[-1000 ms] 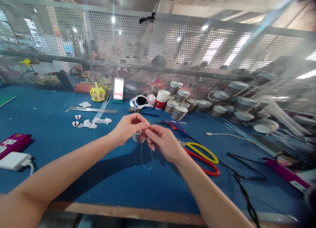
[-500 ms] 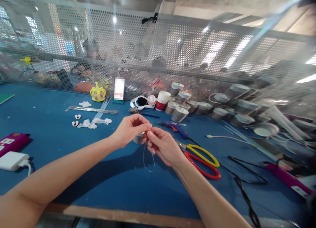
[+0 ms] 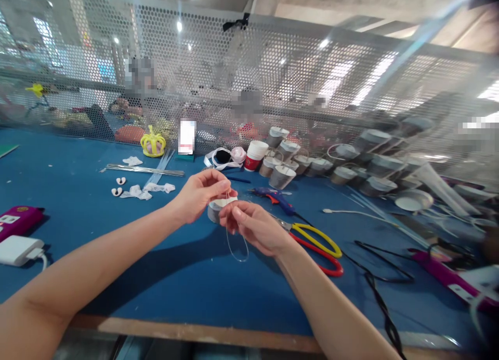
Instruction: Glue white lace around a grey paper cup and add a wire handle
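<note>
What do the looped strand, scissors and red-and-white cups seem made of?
Strand: probably clear plastic line; thin, shiny and smoothly looped, though fine wire is possible.
Scissors: metal blades, by their silvery glint; glossy handles, likely plastic, evenly yellow and red.
Cups: likely paper, pale and matte, with printed red.

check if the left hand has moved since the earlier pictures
Yes. Judged against the stacked paper cups, the left hand has shifted up and slightly left in the picture.
</note>
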`<move>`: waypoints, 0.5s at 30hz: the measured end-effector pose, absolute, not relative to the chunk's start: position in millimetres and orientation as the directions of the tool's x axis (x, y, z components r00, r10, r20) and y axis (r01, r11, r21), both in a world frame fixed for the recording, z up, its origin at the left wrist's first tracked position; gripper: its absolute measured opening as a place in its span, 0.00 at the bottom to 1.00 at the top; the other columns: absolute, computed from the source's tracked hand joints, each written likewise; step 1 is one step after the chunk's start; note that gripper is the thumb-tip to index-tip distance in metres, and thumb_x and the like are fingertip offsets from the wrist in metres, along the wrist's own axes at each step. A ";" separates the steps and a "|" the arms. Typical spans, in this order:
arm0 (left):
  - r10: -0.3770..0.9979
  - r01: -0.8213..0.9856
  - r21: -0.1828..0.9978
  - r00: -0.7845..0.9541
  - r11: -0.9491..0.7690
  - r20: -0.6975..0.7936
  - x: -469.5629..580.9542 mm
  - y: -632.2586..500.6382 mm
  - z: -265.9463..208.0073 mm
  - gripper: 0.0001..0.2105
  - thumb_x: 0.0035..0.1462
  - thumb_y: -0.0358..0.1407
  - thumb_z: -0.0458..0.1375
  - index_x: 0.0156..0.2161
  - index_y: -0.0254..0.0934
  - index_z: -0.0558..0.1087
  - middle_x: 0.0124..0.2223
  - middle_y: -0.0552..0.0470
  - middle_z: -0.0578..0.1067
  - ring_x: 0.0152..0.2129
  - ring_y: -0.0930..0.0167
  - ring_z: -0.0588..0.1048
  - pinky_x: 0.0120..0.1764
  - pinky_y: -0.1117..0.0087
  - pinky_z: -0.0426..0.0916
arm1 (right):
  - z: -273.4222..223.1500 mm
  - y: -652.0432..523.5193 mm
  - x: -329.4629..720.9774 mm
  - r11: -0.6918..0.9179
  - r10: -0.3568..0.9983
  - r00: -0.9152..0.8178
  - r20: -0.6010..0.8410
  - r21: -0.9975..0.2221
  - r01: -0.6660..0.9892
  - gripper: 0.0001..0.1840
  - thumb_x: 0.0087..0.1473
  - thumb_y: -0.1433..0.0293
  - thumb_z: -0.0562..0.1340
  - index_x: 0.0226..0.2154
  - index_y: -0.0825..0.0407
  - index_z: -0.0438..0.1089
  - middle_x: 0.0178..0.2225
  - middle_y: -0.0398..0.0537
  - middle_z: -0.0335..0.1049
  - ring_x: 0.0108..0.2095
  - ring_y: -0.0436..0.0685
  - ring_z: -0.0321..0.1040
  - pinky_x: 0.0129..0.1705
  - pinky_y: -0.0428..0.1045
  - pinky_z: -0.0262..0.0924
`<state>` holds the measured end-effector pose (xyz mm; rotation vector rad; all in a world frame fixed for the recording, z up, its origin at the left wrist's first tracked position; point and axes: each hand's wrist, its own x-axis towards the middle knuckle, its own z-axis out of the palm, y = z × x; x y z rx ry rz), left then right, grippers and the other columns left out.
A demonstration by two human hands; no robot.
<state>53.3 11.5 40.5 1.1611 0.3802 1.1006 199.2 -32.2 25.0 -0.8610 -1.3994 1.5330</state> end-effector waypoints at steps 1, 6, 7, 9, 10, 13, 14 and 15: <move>0.849 -0.512 0.859 0.461 0.017 0.257 52.6 11.6 42.1 0.07 0.45 0.30 0.59 0.25 0.32 0.64 0.22 0.57 0.69 0.24 0.75 0.73 0.30 0.74 0.67 | 24.8 -32.1 199.6 -0.006 0.908 -0.416 0.054 -0.990 -0.143 0.17 0.43 0.57 0.63 0.27 0.56 0.70 0.23 0.45 0.68 0.23 0.45 0.60 0.26 0.43 0.53; 0.880 -0.537 0.843 0.417 0.036 0.228 49.3 13.4 49.7 0.06 0.49 0.27 0.56 0.24 0.32 0.63 0.21 0.57 0.69 0.20 0.77 0.73 0.29 0.73 0.69 | 23.9 -33.3 199.1 -0.087 0.871 -0.490 0.009 -0.981 -0.173 0.15 0.45 0.59 0.62 0.28 0.55 0.68 0.24 0.45 0.68 0.25 0.48 0.64 0.26 0.45 0.55; 0.887 -0.539 0.842 0.399 0.023 0.231 48.8 14.1 51.0 0.06 0.49 0.26 0.55 0.24 0.32 0.63 0.21 0.57 0.69 0.20 0.77 0.72 0.28 0.73 0.69 | 23.8 -33.6 198.9 -0.093 0.875 -0.484 0.004 -0.980 -0.176 0.14 0.45 0.60 0.62 0.28 0.55 0.68 0.24 0.44 0.67 0.25 0.48 0.64 0.26 0.45 0.55; 0.904 -0.548 0.836 0.358 0.001 0.234 48.1 15.3 53.1 0.06 0.51 0.25 0.54 0.25 0.32 0.63 0.20 0.57 0.69 0.19 0.78 0.72 0.27 0.74 0.70 | 23.8 -34.2 198.1 -0.094 0.890 -0.456 -0.006 -0.981 -0.172 0.13 0.45 0.61 0.63 0.27 0.55 0.67 0.23 0.43 0.67 0.23 0.47 0.63 0.24 0.44 0.54; 0.911 -0.555 0.832 0.339 -0.007 0.234 48.0 15.8 53.8 0.06 0.51 0.24 0.53 0.25 0.32 0.62 0.20 0.57 0.69 0.18 0.78 0.71 0.27 0.74 0.70 | 23.9 -34.3 197.6 -0.090 0.898 -0.440 -0.009 -0.982 -0.165 0.13 0.45 0.62 0.63 0.26 0.55 0.67 0.22 0.43 0.66 0.22 0.47 0.63 0.23 0.44 0.53; 0.920 -0.569 0.822 0.305 -0.030 0.245 48.4 16.4 54.5 0.07 0.52 0.23 0.51 0.25 0.32 0.62 0.19 0.57 0.68 0.18 0.79 0.70 0.28 0.72 0.70 | 24.5 -34.2 195.6 -0.069 0.919 -0.394 -0.010 -0.988 -0.136 0.13 0.45 0.62 0.63 0.22 0.56 0.64 0.19 0.41 0.65 0.20 0.45 0.60 0.21 0.43 0.50; 0.921 -0.571 0.820 0.299 -0.037 0.249 48.6 16.7 54.3 0.07 0.52 0.23 0.51 0.25 0.32 0.62 0.19 0.57 0.68 0.17 0.79 0.70 0.28 0.72 0.70 | 24.6 -34.0 195.0 -0.059 0.926 -0.376 -0.007 -0.990 -0.128 0.14 0.46 0.62 0.63 0.21 0.56 0.64 0.18 0.41 0.65 0.19 0.45 0.60 0.21 0.42 0.48; 0.921 -0.571 0.819 0.294 -0.044 0.254 48.9 17.1 54.0 0.07 0.52 0.23 0.51 0.25 0.32 0.62 0.19 0.57 0.68 0.17 0.78 0.70 0.28 0.72 0.70 | 24.7 -33.8 194.4 -0.050 0.934 -0.359 -0.003 -0.991 -0.122 0.14 0.46 0.62 0.63 0.21 0.56 0.64 0.18 0.41 0.64 0.19 0.44 0.59 0.21 0.42 0.48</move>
